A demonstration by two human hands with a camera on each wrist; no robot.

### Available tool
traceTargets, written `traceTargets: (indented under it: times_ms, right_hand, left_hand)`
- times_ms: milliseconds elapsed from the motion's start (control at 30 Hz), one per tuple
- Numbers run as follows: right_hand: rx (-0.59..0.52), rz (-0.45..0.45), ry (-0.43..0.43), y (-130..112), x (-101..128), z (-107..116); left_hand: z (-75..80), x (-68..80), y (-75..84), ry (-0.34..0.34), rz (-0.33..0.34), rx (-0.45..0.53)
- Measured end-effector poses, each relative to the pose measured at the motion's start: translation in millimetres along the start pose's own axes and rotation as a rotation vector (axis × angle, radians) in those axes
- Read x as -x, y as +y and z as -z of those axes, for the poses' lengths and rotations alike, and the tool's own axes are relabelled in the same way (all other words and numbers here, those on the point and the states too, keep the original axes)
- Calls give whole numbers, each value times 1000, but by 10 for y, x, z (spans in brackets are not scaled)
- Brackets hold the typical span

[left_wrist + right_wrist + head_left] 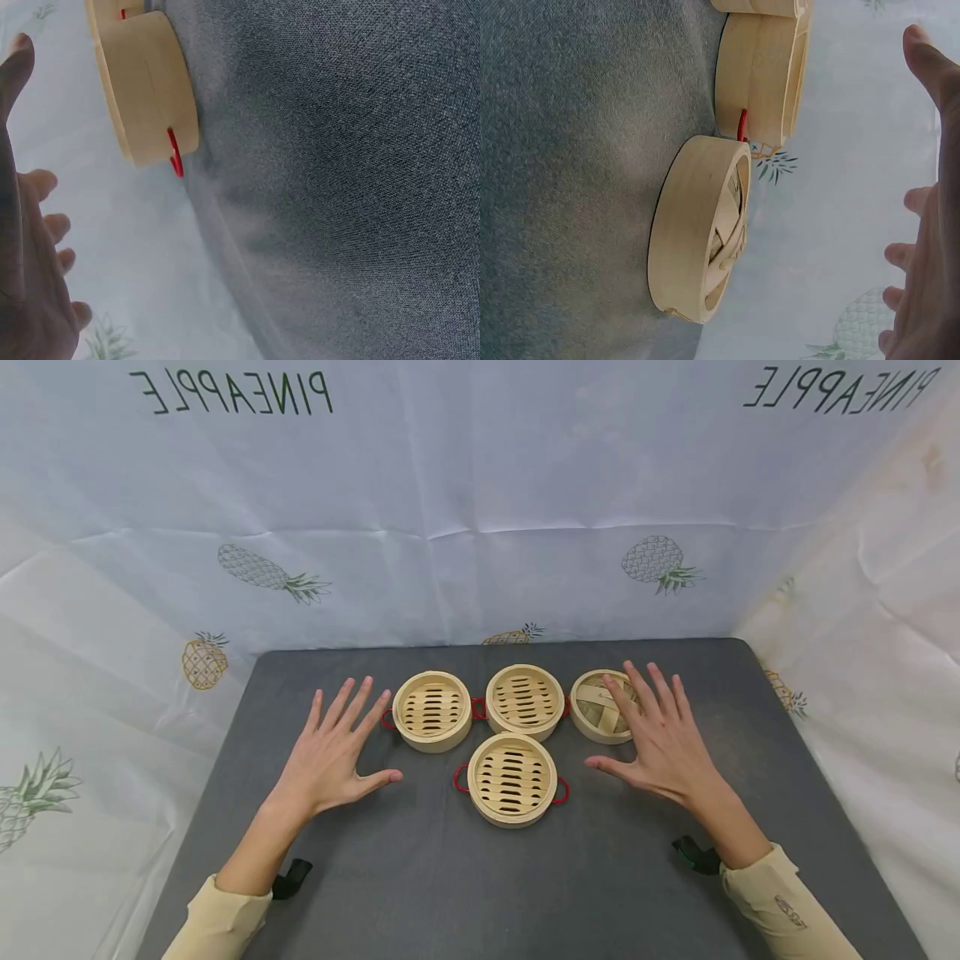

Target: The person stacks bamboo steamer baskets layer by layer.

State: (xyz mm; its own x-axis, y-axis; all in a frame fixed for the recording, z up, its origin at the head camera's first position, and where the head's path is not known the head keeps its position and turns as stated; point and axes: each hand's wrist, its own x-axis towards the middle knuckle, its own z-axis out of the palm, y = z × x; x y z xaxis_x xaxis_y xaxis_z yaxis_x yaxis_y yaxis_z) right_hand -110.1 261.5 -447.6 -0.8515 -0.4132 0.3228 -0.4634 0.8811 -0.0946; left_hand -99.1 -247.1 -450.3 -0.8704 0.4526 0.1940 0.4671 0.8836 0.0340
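Three round bamboo steamer baskets with red loop handles sit on the grey table: one at the left, one at the back, one in front. A fourth bamboo piece with a woven top lies to the right. My left hand is flat with fingers spread, just left of the left basket, holding nothing. My right hand is also spread, and its fingers cover the woven piece's right edge. In the wrist views the left hand and right hand stay off the table.
A white cloth printed with pineapples hangs behind and at both sides of the table. Black wrist straps show at my cream sleeves. Bare grey tabletop lies in front of the baskets.
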Motion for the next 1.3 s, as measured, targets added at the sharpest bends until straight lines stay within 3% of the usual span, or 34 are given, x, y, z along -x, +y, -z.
traceTargets:
  times_ms: [267,667,967,1300]
  right_hand:
    - [-158,29,48,-100,41,-44]
    - [-468,35,29,-326,131,-155]
    - [-679,-19,-55,-434,212,-233]
    - [-791,-91,-151,-567,252,-380]
  left_hand:
    - [-31,-18,22,-41,44,129]
    - [-101,-81,73,-86,169,362]
    - [-237,-158,34,-71,166,483]
    - [-371,-237,-22,-72,192,524]
